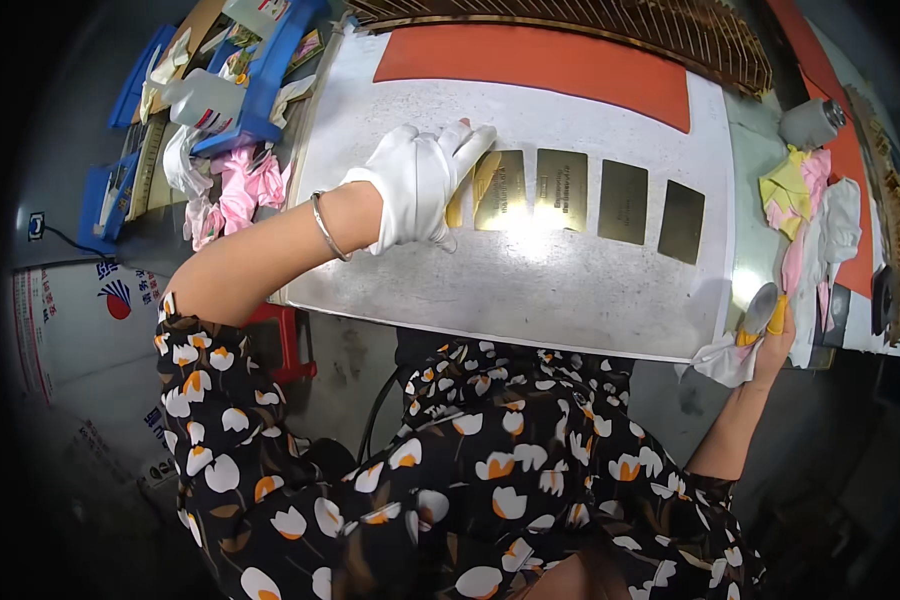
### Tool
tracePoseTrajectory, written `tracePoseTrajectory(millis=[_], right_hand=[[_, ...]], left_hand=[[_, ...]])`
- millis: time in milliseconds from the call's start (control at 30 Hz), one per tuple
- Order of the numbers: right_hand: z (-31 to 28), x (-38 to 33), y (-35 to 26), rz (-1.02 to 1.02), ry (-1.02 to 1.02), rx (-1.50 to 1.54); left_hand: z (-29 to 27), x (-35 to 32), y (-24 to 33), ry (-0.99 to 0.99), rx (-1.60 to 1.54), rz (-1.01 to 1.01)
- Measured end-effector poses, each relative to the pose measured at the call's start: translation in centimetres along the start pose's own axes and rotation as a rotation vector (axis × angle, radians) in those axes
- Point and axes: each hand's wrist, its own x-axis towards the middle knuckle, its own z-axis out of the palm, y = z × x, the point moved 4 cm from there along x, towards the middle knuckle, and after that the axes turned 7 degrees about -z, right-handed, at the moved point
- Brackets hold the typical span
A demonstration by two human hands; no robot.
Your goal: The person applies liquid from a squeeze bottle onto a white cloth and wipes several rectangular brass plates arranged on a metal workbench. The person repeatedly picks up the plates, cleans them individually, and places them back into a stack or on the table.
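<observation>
My left hand, in a white glove with one bare fingertip showing, lies at the left end of a row of metal plates. Its fingers stretch out over the leftmost part of the row. A yellow-gold strip shows beside them; what it is I cannot tell. Further right in the row are a dark plate and another dark plate, both lying flat. At the table's right front corner my right hand, with yellow finger covers, closes on a white cloth. A grey oval piece is against its fingers.
The white-topped table has an orange-red sheet and a slatted rack at the back. Blue trays, a plastic bottle and pink gloves lie left. A grey bottle and a yellow cloth are right.
</observation>
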Motion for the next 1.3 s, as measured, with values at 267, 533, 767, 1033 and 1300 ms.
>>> tracePoseTrajectory(millis=[267, 533, 767, 1033, 1300], right_hand=[[0.1, 0.0, -0.2, 0.089, 0.005, 0.050], [0.1, 0.2, -0.5, 0.082, 0.069, -0.021], [-2.5, 0.4, 0.9, 0.035, 0.084, -0.103], [-2.9, 0.5, 0.8, 0.054, -0.016, -0.055], [-3.2, 0.7, 1.1, 0.046, -0.088, -0.010]], left_hand=[[0.3, -2.0, -4.4, -0.128, 0.124, -0.041], [1.8, -3.3, -7.4, -0.045, -0.311, -0.079], [4.1, -4.2, -11.8, -0.102, -0.830, -0.060], [4.2, -3.7, -12.3, -0.248, -0.988, -0.128], [3.8, -3.4, -12.2, -0.221, -0.956, -0.112]])
